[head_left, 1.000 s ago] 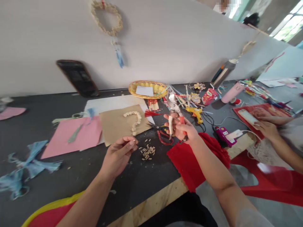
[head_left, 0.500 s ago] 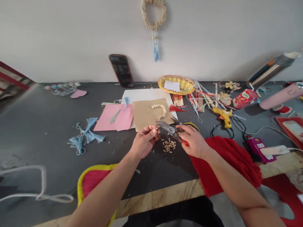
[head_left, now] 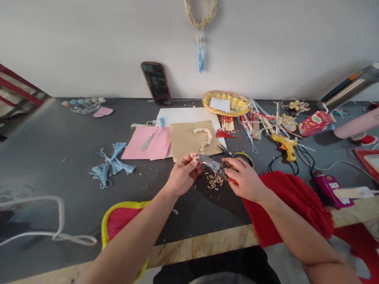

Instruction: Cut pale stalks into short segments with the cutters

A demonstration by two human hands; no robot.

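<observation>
My right hand (head_left: 243,178) is wrapped round the handles of a pair of pruning shears (head_left: 211,162), its blades pointing left. The blade tips meet the fingers of my left hand (head_left: 184,175), which pinches something too small to make out. Under the shears lies a pile of short pale cut pieces (head_left: 213,181) on the dark table. Just beyond my hands, a curved row of pale pieces (head_left: 209,137) rests on a brown paper sheet (head_left: 185,136). Black scissors (head_left: 225,150) lie partly behind my right hand.
A yellow glue gun (head_left: 284,145) and red cloth (head_left: 291,205) lie to the right. A wicker basket (head_left: 241,112) stands at the back near a propped phone (head_left: 156,83). Blue tassels (head_left: 114,163) and pink paper (head_left: 134,144) are on the left.
The whole scene sits a little further right and higher in the picture as the camera has shifted. My left hand's fingers are now closer against the shears' blade tips.
</observation>
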